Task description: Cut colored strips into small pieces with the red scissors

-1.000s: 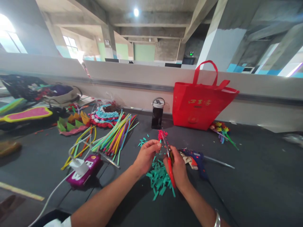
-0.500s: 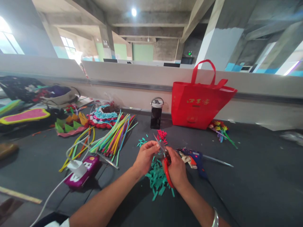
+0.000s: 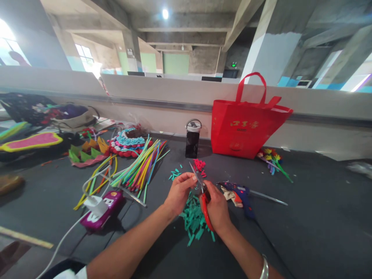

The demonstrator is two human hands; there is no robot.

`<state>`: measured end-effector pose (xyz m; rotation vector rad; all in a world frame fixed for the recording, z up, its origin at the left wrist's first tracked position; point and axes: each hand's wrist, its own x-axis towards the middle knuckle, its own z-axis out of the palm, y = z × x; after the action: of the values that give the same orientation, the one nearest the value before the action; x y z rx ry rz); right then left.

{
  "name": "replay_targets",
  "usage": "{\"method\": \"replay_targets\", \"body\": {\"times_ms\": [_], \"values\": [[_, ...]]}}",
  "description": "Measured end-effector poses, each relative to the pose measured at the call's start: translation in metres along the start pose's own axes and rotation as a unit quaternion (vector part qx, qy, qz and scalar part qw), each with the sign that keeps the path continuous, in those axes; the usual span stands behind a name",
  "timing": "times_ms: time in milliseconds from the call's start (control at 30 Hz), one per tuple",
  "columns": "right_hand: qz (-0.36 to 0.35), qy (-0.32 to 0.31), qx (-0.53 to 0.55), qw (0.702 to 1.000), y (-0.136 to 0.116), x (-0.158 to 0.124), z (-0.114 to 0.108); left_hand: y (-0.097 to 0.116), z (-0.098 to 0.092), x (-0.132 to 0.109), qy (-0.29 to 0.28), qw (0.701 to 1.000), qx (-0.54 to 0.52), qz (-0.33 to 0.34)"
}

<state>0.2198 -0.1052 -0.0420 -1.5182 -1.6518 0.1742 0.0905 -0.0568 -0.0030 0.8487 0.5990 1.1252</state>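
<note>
My right hand (image 3: 217,205) is wrapped round red-handled scissors (image 3: 205,213), whose blades point up and away from me. Close by on the left, my left hand (image 3: 180,193) pinches thumb and fingers together beside the blades; what it holds is too small to make out. Under and between the hands lies a heap of green cut strips (image 3: 194,221) on the dark table. Just beyond the blade tips is a small pile of red pieces (image 3: 199,165), with a few teal pieces (image 3: 174,174) to its left.
A blue glue gun (image 3: 242,193) lies right of my hands, its cord trailing toward me. Left are a purple power strip (image 3: 101,215) and a bundle of coloured pipe cleaners (image 3: 142,166). Behind stand a tumbler (image 3: 192,141) and a red bag (image 3: 247,130).
The view has shifted very slightly. Both hands and the scissors keep nearly the same place; the scissor blades look a little closer together or turned.
</note>
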Motion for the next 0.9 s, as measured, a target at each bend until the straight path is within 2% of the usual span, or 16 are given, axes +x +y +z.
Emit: {"method": "replay_targets", "body": {"times_ms": [900], "values": [[0.005, -0.007, -0.012, 1.0, 0.0041, 0.0002, 0.0028, -0.003, -0.0031, 0.0013, -0.017, 1.0, -0.012, 0.003]]}}
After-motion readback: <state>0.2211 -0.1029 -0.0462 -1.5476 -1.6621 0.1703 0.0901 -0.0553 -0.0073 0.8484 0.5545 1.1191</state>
